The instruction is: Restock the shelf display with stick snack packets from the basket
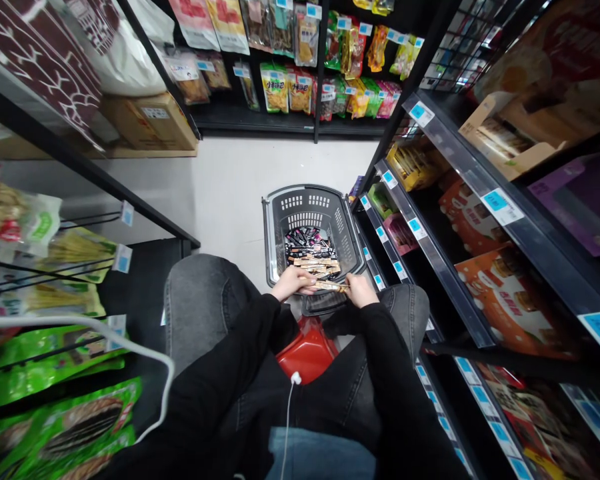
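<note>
From where I stand, it's a narrow shop aisle with a pale floor [230, 200], a far shelf [260, 121] hung with snack bags, a rack of green bags [60, 427] on the left and tiered shelving [460, 293] on the right. In the head view, the only one there is, a person in dark sleeves sits with knees spread, a red object [307, 353] between them, facing a grey basket [280, 230] on the floor. The work looks under way to me: a good many slim sachets already lie in the basket, black sachets [300, 252] towards the far side and tan sachets [320, 265] towards the near, while one tan packet [327, 287] is out in the hands. How many remain to be handled, I can't tell. The left hand [290, 283] has its fingers nearly closed, pinching the packet's left end; the right hand [361, 291] is curled narrow on its right end. The packet lies roughly level between them, above the basket's near edge; whether it is one piece or several stacked is too small to make out.
</note>
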{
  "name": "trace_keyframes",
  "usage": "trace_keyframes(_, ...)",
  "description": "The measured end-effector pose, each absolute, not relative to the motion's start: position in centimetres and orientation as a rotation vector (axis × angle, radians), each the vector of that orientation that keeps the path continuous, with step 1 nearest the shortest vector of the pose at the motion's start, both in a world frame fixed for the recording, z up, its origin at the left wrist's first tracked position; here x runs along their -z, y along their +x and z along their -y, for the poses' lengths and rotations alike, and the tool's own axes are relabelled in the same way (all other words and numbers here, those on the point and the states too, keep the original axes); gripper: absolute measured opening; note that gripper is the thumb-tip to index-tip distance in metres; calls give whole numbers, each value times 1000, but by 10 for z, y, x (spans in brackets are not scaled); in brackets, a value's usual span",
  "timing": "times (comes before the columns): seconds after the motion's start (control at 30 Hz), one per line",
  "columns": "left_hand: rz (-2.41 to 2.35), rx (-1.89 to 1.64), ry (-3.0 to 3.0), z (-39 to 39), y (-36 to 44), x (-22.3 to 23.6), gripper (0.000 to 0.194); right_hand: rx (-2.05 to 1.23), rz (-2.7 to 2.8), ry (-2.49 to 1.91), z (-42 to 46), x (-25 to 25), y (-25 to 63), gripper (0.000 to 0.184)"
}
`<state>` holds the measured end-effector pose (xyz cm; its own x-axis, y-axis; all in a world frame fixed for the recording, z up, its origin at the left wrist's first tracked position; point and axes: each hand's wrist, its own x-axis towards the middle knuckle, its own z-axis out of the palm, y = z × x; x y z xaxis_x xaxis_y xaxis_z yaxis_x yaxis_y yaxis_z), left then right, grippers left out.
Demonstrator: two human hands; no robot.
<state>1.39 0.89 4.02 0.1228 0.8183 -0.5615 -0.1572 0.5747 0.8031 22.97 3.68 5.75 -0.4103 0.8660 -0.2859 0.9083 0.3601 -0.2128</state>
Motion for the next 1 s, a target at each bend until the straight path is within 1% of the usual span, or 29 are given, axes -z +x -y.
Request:
trace_keyframes(0.13, -1280, -844, 660, -10, 14, -41, 13, 345, -2487, 1498, -31, -60, 225, 14)
trace_keyframes(0.37, -1295, -936, 654, -12, 5, -46, 16, 290, -2524, 1299, -22, -60, 211, 19)
trace_keyframes(0.6, -1191, -880, 792, -10, 4, -55, 26, 448, -2722, 1267, -19, -64, 207, 29)
trace_keyframes(0.77, -1172, -864, 880, -11, 1, -57, 26, 422, -2721, 1193, -15, -61, 206, 22)
trace_keyframes(0.9, -1223, -888, 868, -13, -9, -58, 26, 572, -2800, 1238, -19, -55, 214, 20)
trace_keyframes(1.0, -1259, -967, 817, -14, -18, -61, 28, 882, -2858, 1391, -24, -51, 226, 20)
